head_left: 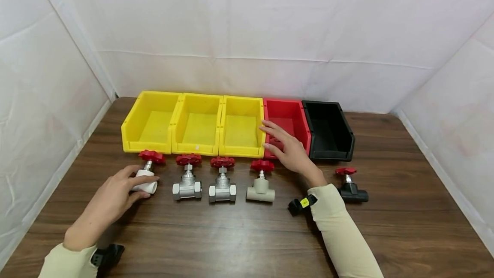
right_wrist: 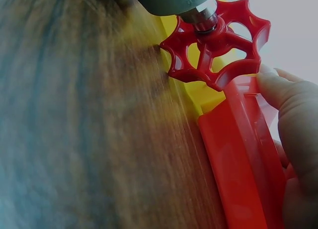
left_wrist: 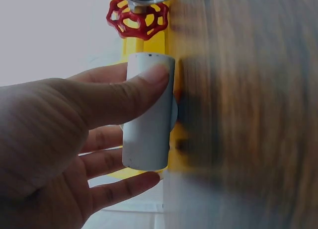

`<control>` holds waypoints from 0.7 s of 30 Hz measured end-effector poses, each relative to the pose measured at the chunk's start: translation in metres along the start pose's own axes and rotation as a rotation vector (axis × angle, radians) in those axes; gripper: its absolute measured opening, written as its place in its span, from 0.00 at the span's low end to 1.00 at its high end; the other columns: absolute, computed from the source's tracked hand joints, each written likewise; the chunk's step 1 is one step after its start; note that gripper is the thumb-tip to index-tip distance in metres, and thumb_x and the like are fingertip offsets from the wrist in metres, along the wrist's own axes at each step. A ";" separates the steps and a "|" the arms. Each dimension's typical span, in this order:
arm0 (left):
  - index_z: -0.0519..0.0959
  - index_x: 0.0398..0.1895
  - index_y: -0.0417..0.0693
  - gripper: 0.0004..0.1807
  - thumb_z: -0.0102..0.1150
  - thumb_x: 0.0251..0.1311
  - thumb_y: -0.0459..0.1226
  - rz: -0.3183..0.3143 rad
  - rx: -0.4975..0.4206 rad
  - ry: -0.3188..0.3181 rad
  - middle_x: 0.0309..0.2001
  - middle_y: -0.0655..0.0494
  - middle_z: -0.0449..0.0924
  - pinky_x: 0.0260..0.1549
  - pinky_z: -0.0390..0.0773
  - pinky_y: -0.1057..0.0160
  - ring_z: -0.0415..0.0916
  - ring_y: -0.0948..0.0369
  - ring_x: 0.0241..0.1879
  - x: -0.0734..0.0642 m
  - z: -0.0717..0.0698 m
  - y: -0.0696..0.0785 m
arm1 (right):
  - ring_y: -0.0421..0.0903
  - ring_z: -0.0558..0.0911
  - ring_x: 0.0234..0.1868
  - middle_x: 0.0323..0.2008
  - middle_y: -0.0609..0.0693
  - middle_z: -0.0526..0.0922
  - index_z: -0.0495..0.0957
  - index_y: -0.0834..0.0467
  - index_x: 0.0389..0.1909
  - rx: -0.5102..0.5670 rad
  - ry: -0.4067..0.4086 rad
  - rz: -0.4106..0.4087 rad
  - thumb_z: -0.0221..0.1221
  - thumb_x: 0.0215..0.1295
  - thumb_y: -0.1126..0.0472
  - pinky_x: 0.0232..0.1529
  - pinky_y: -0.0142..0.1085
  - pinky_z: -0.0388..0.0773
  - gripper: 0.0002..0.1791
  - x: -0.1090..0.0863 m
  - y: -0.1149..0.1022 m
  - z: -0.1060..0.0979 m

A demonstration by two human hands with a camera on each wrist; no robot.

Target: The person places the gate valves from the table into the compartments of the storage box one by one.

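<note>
My left hand [head_left: 109, 196] grips a white plastic valve [head_left: 148, 187] with a red handwheel [head_left: 152, 156], at the left end of a row of valves. In the left wrist view the thumb lies across its white body [left_wrist: 147, 129], with fingers behind. My right hand [head_left: 291, 151] reaches over the front of the red bin [head_left: 306, 138], fingers loosely extended by the wall it shares with a yellow bin. A beige valve [head_left: 260, 191] stands just left of that hand; its red handwheel [right_wrist: 216, 45] overlaps the thumb tip in the right wrist view.
Two silver metal valves [head_left: 187, 187] stand in the middle of the row. A black valve [head_left: 352, 193] with a red handle lies right of my right forearm. Three yellow bins [head_left: 194, 149] and a black bin [head_left: 332, 155] adjoin the red one, along the table's [head_left: 231, 243] back.
</note>
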State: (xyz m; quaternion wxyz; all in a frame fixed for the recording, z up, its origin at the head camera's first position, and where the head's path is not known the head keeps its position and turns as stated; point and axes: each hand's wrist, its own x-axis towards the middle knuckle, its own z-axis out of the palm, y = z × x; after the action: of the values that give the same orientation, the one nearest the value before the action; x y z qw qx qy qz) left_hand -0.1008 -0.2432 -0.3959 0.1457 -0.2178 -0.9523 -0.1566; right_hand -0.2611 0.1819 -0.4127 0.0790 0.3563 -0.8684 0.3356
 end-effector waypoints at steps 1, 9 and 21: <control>0.85 0.45 0.46 0.21 0.72 0.43 0.33 0.010 0.004 0.008 0.47 0.38 0.75 0.33 0.77 0.44 0.77 0.44 0.38 0.000 0.000 0.000 | 0.41 0.67 0.64 0.71 0.41 0.59 0.65 0.45 0.69 0.000 0.002 0.001 0.60 0.66 0.55 0.53 0.38 0.74 0.31 0.000 -0.001 0.000; 0.84 0.46 0.47 0.22 0.72 0.43 0.33 0.023 0.009 0.011 0.44 0.40 0.75 0.30 0.77 0.47 0.76 0.48 0.33 0.003 0.000 0.003 | 0.43 0.65 0.66 0.71 0.42 0.60 0.66 0.47 0.69 0.004 -0.003 0.017 0.60 0.66 0.55 0.53 0.40 0.74 0.31 -0.001 -0.003 -0.001; 0.85 0.43 0.48 0.20 0.75 0.41 0.32 0.069 0.075 0.058 0.36 0.43 0.75 0.27 0.74 0.45 0.74 0.49 0.27 0.005 0.006 0.004 | 0.43 0.69 0.63 0.71 0.40 0.58 0.64 0.43 0.70 -0.003 -0.005 0.031 0.59 0.66 0.54 0.52 0.39 0.75 0.31 0.000 -0.002 0.000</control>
State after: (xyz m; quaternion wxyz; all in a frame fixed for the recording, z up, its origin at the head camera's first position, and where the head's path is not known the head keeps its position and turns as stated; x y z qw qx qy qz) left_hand -0.1044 -0.2356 -0.3986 0.1865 -0.2403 -0.9448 -0.1221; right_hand -0.2596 0.1815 -0.4116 0.0723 0.3435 -0.8745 0.3347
